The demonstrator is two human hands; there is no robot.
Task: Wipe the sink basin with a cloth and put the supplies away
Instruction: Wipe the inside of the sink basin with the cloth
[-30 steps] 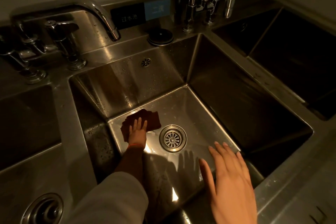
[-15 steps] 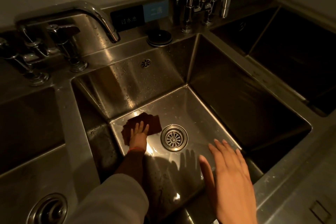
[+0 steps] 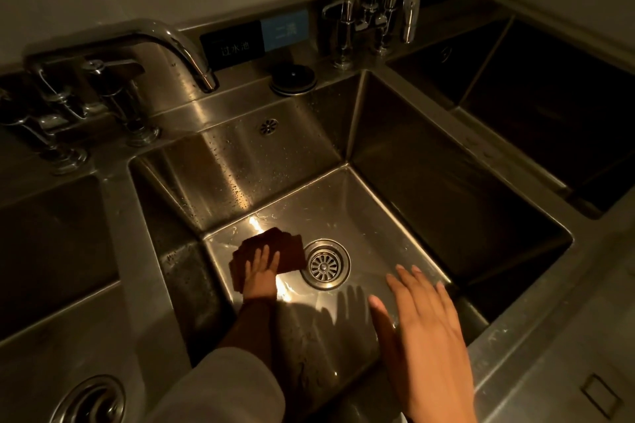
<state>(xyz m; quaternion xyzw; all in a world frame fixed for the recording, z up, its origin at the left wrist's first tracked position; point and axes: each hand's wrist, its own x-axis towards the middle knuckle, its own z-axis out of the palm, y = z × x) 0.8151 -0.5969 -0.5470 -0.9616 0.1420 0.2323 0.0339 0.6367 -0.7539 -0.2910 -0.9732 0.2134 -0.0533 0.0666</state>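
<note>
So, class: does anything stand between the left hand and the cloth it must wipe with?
Nothing visible. The left hand already lies flat on the cloth, on the basin floor beside the drain.

- Two hands: left hand (image 3: 262, 271), right hand (image 3: 426, 333)
- One dark cloth (image 3: 271, 251)
- Four sink basins, middle basin (image 3: 429, 161)
- Two visible drain strainers (image 3: 326, 264)
- Two faucet spouts (image 3: 178, 45)
- Two wall labels (image 3: 233, 46)

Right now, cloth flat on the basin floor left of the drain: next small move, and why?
Probably slide the cloth rightward over the drain. The left hand presses it flat on the basin floor, just left of the drain; the floor toward the right wall looks unwiped. The right hand hovers open, holding nothing.
</note>
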